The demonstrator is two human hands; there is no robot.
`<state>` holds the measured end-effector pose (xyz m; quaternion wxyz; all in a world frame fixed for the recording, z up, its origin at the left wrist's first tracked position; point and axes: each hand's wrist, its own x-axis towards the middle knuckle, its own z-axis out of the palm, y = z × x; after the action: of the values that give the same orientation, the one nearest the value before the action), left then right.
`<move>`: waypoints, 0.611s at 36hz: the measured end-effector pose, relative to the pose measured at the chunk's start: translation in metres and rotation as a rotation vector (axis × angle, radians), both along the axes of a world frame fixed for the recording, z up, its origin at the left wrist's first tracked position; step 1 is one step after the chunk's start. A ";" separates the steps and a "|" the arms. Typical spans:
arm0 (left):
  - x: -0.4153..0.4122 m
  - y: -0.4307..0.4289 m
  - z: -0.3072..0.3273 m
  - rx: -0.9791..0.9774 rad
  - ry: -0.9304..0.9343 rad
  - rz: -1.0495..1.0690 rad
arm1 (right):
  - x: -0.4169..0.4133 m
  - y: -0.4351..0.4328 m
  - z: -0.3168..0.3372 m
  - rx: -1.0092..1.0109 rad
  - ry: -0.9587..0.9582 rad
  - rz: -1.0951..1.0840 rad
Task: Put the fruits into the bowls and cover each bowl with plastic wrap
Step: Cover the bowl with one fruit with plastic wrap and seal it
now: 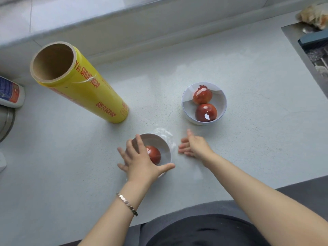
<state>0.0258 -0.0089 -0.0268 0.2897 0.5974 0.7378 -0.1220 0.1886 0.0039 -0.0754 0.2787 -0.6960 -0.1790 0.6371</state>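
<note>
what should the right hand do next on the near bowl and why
Probably slide the right hand in and press the loose wrap down against the side of the near bowl. The left hand lies flat over that bowl, while film bunches crinkled past its far rim; the right hand is open beside it. The far bowl looks sealed already.

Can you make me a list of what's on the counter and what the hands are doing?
far bowl: two red fruits inside, shiny film seems stretched over it
near bowl: one red fruit inside, crinkled plastic wrap at its right side
wrap roll: yellow, standing upright on the left
left hand: fingers spread, over the near bowl
right hand: open, beside the near bowl
</note>
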 end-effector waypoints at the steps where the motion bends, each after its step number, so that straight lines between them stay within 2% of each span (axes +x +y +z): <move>1: 0.000 -0.001 0.000 -0.005 0.001 0.035 | 0.000 -0.006 0.002 -0.033 0.044 0.054; 5: 0.003 -0.002 0.004 -0.048 -0.047 0.108 | -0.011 -0.017 0.002 0.031 0.080 0.163; 9: 0.001 -0.002 0.012 -0.106 -0.045 0.046 | -0.023 -0.010 0.005 0.097 0.098 0.234; 12: -0.005 -0.001 0.013 -0.107 0.045 -0.148 | -0.027 -0.005 0.007 0.134 0.077 0.218; 16: -0.016 0.006 0.014 -0.052 0.075 -0.612 | -0.028 -0.001 0.005 0.143 0.030 0.200; 18: -0.020 0.010 0.012 -0.070 0.075 -0.674 | -0.029 0.000 0.006 0.157 -0.060 0.203; 22: -0.020 0.010 0.009 -0.037 0.048 -0.615 | -0.036 0.004 0.014 0.240 -0.189 0.087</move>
<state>0.0061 0.0014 -0.0181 0.2326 0.7842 0.5266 -0.2315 0.1521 0.0075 -0.0613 0.3137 -0.7063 -0.3093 0.5541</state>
